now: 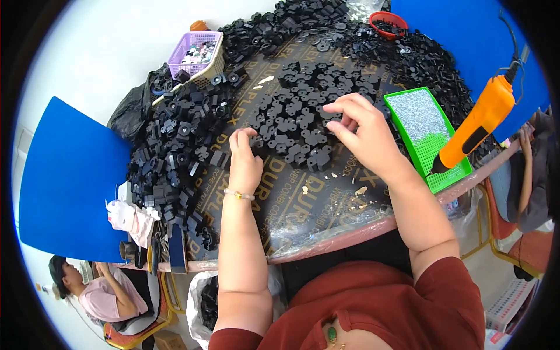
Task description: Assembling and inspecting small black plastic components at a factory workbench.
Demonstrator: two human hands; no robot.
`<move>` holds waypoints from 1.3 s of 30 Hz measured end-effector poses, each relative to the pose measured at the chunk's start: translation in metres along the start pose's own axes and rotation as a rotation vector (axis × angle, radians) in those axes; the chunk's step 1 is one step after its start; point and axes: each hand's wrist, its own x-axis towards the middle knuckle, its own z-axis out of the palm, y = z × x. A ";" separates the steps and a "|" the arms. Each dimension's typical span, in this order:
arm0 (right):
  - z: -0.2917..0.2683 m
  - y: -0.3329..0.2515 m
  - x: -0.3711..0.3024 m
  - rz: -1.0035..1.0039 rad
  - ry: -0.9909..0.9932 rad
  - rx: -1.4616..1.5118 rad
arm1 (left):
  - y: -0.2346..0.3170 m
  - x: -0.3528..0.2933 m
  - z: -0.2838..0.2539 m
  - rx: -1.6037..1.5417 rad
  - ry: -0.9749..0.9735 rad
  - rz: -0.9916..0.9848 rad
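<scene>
Many black plastic parts with lobed outlines [297, 119] lie close together in the middle of the table. My left hand [244, 166] rests at the left edge of this group, its fingers bent and its thumb apart from them; I see nothing held. Over the group's right side is my right hand [367, 131], thumb and index finger spread with a gap between them. Dark parts lie just below its fingertips, and whether they touch is hard to tell. An orange and black electric screwdriver [481, 122] hangs to the right, its tip over a green tray [426, 153] of small silver screws.
Black parts are heaped at left [175, 140], with more along the back and far right. A purple basket [181, 52] and red bowl [389, 36] stand behind. Blue panels [70, 181] flank the table. Another person [114, 291] sits at lower left; another's arm shows at right.
</scene>
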 end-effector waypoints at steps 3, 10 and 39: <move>-0.020 0.002 -0.001 0.050 -0.014 -0.210 | 0.021 0.003 -0.003 -0.155 -0.081 -0.143; -0.042 0.004 -0.041 0.109 -0.411 -0.673 | -0.010 -0.016 -0.055 0.732 -0.276 -0.267; -0.060 0.003 -0.045 0.096 -0.235 -0.863 | 0.038 -0.014 -0.009 -1.943 -0.068 -0.453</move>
